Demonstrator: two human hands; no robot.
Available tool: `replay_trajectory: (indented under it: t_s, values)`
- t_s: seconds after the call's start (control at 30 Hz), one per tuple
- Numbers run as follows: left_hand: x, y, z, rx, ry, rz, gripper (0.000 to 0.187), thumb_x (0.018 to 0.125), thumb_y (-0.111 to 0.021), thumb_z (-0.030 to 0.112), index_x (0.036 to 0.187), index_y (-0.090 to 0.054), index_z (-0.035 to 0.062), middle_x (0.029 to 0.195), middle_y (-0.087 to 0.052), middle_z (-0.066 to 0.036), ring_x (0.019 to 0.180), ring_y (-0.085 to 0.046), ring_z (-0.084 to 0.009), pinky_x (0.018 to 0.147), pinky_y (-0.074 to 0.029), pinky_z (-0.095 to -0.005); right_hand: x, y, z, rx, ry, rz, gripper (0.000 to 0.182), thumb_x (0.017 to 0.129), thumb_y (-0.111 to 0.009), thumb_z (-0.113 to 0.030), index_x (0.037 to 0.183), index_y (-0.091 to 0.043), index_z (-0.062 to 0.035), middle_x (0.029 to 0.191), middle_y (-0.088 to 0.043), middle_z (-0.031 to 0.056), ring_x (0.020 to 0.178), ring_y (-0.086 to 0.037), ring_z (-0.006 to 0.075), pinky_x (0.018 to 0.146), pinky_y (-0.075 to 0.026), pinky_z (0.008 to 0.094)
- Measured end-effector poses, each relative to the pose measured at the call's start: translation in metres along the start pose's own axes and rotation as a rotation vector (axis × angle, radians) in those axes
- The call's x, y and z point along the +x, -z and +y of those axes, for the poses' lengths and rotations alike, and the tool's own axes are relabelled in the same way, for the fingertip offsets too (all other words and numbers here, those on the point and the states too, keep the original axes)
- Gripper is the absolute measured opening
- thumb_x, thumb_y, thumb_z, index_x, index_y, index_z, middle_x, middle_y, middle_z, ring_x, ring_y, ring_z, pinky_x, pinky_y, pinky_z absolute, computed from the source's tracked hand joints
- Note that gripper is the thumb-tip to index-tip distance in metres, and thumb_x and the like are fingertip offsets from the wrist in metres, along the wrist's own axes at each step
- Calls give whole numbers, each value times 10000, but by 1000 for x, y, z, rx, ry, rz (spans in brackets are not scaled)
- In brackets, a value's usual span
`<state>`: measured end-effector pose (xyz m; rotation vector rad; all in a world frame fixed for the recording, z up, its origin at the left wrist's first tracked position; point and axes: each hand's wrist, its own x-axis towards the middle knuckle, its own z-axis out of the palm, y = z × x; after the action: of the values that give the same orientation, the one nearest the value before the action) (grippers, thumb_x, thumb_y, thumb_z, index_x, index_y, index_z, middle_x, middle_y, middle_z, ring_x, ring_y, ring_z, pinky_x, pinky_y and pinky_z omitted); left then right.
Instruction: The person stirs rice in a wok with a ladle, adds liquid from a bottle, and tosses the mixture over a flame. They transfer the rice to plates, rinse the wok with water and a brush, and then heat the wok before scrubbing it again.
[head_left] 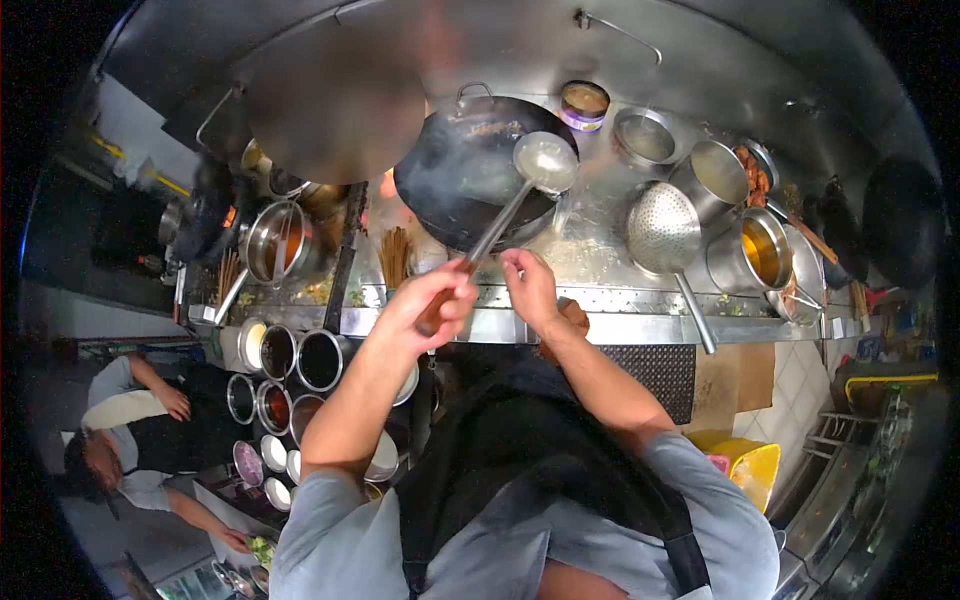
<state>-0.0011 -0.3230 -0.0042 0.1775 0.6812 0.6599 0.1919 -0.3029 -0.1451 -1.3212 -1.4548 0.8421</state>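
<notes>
My left hand [435, 300] is wrapped round the wooden grip of a long metal ladle [503, 217]. The ladle's bowl, with something pale and shiny in it, is over the right side of a large dark wok [440, 185]. Steam hangs over the wok, and a few light bits cling to its far wall. My right hand [532, 288] is just right of the ladle's handle, at the stove's front edge. Its fingers are curled in, and whatever they may hold is hidden. A bamboo brush [395, 256] stands left of the wok, close to my left hand.
Right of the wok lie a perforated skimmer [664, 228], a steel bowl [645, 137] and a pot of orange liquid [764, 250]. A saucepan [275, 245] sits left. Several seasoning containers [321, 360] stand by my left arm. Another person [150, 420] works at the far left.
</notes>
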Motion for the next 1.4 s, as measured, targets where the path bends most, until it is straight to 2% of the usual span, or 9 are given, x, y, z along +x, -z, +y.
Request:
replay_trajectory:
  t_s: [0.53, 0.63, 0.7, 0.77, 0.83, 1.1, 1.2, 1.3, 1.4]
  values:
    - [-64, 85, 22, 1192, -292, 704, 737, 834, -530, 31, 1518, -261, 73, 750, -589, -73, 441, -464, -98, 377, -376, -272, 61, -42, 10, -718, 121, -304, 204, 882, -592, -308, 870, -717, -147, 943, -668, 65, 997, -577, 280, 853, -432, 469]
    - [-6, 77, -8, 1558, -560, 787, 729, 834, -565, 65, 1507, -288, 84, 957, -682, -201, 739, -669, -269, 696, -530, -362, 64, -19, 9, -658, 85, -351, 175, 870, -609, -240, 939, -719, -122, 1008, -678, 90, 1033, -585, 305, 900, -448, 456]
    - [23, 21, -25, 1379, -398, 792, 726, 833, -574, 70, 1502, -293, 80, 1123, -647, -259, 994, -662, -311, 886, -490, -357, 49, 11, 4, -302, 285, -142, 202, 842, -638, -149, 1019, -693, -70, 1043, -675, 118, 1036, -588, 333, 923, -463, 433]
    - [84, 38, -65, 1500, -916, 609, 725, 844, -549, 54, 1515, -278, 102, 960, -688, -175, 761, -670, -254, 708, -530, -355, 23, 66, -7, -250, 305, -100, 259, 830, -661, -99, 1081, -660, -34, 1050, -670, 141, 1015, -598, 345, 919, -477, 411]
    - [110, -43, -82, 1078, -441, 549, 723, 849, -517, 28, 1523, -270, 110, 769, -614, -75, 542, -569, -156, 513, -479, -313, -14, 127, 12, -215, 189, -96, 253, 837, -667, -99, 1081, -660, -34, 1033, -670, 149, 967, -621, 339, 868, -502, 399]
    - [405, -128, -135, 976, -404, 302, 721, 800, -539, 76, 1484, -314, 52, 711, -612, -105, 472, -565, -223, 446, -452, -359, -221, 368, 87, -529, -359, 202, 226, 869, -625, -50, 1089, -634, -2, 920, -666, 168, 826, -658, 324, 750, -523, 390]
    - [561, -118, -150, 1276, -691, 539, 276, 773, -510, 41, 1038, -541, -26, 668, -593, -146, 497, -587, -305, 474, -451, -433, -295, 405, 84, -662, -580, 296, 227, 881, -616, -106, 1075, -639, 11, 1013, -669, 220, 905, -658, 387, 790, -523, 398]
    - [579, -183, -134, 490, -67, 339, 31, 784, -520, 37, 813, -518, 25, 630, -552, -81, 495, -524, -202, 513, -448, -326, -347, 407, 74, -652, -725, 377, 224, 881, -595, -80, 1085, -638, 2, 919, -676, 204, 776, -678, 340, 697, -521, 422]
    - [588, -197, -127, -246, -95, 74, 101, 813, -508, 39, 720, -484, 72, 623, -506, -37, 506, -475, -146, 500, -406, -278, -400, 395, 92, -600, -902, 395, 256, 860, -617, -71, 1108, -632, -12, 877, -663, 201, 714, -673, 288, 634, -515, 372]
